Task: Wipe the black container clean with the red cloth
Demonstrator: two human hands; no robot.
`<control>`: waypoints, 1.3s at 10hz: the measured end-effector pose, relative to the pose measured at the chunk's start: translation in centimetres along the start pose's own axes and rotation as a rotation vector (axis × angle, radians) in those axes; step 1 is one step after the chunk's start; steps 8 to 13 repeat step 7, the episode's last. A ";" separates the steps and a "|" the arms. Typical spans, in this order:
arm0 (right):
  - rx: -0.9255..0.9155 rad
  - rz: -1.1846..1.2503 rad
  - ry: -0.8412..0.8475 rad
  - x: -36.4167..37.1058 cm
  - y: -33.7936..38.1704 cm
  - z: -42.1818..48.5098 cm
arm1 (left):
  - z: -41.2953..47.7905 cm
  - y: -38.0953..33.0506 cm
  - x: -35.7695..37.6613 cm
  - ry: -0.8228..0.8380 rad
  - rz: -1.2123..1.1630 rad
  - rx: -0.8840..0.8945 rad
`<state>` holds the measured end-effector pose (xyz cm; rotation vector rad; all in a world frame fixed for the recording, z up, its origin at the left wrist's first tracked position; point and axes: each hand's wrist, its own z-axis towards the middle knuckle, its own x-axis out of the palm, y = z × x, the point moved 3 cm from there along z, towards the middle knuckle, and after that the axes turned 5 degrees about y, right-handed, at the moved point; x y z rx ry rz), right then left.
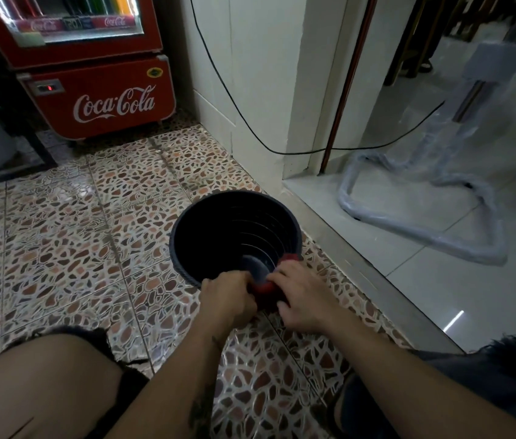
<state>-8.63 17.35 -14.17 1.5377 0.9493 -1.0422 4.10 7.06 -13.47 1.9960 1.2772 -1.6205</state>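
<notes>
On a pebbled tile floor (60, 236), the left hand (228, 299) grips the container (215, 229) rim to steady it; the right hand (305, 299) presses the cloth (266, 288) against its near wall.

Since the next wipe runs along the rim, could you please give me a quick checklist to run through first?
1. Black container on the tiled floor, mouth tipped toward the camera: ok.
2. Left hand steadying the near rim: ok.
3. Red cloth draped over the near rim under the right hand: ok.
4. Firmness of either grip: cannot tell.
5. Inside free of dirt: cannot tell, too dark.
6. Black cable clear of the container: ok.
</notes>
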 end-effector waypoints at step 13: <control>0.356 0.043 0.201 -7.6 -1.8 4.8 | 3.7 1.8 -8.0 -0.010 0.182 0.034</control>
